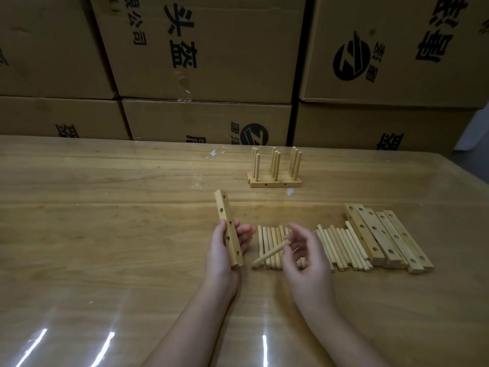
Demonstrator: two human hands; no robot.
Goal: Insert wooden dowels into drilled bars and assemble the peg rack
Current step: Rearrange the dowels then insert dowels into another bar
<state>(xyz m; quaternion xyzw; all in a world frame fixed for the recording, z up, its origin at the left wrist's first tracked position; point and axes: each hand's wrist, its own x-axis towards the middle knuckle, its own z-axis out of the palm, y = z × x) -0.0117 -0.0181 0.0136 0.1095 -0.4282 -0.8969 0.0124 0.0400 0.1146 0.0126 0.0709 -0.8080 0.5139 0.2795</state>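
Drilled bar [229, 229] held near-upright; dowel [270, 253] lifted slantwise; loose dowels [341, 247], bars [383, 234] flat; rack [275, 181] behind.

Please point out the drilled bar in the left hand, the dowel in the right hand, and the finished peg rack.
drilled bar [225, 210], head view, its free upper half
dowel [270, 252], head view, middle of its length
peg rack [275, 184], head view, front face of its base
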